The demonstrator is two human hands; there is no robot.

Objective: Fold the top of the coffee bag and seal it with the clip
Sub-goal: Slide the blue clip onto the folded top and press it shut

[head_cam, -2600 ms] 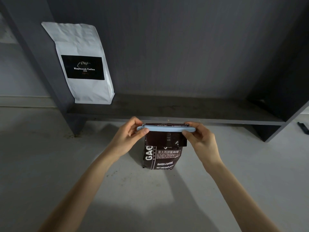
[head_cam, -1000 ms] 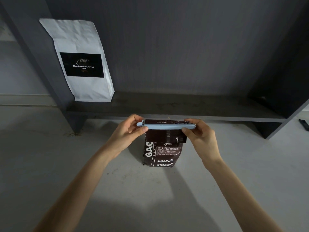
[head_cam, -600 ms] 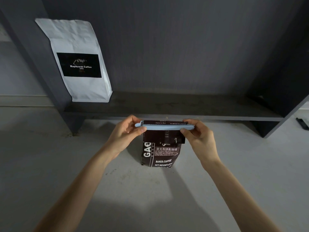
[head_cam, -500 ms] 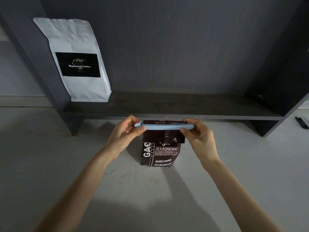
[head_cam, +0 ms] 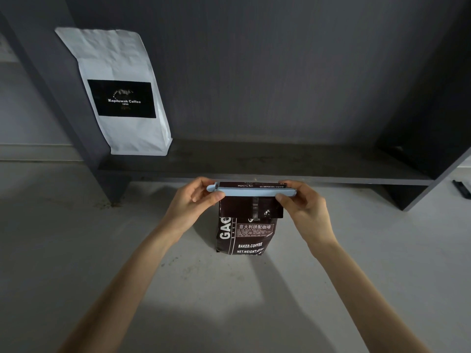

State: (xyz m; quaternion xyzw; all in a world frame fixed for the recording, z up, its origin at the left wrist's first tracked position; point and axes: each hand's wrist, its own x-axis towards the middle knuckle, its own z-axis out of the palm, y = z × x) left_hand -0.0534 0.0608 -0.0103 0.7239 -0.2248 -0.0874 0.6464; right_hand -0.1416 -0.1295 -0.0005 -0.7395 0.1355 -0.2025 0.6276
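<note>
A dark brown coffee bag (head_cam: 246,235) with white print stands upright on the pale floor in front of a low shelf. Its top is folded over toward me. A long light-blue clip (head_cam: 251,192) lies across the fold, horizontal. My left hand (head_cam: 193,202) pinches the clip's left end between thumb and fingers. My right hand (head_cam: 304,207) pinches its right end the same way. A narrow strip of the bag's top edge shows above the clip.
A white coffee bag (head_cam: 122,95) with a black label leans at the left end of the dark grey shelf (head_cam: 280,164). The shelf's side panels rise at left and right. A small dark object (head_cam: 461,187) lies on the floor at far right.
The bag, the clip and both hands keep the same hold and pose. Only the view has shifted slightly.
</note>
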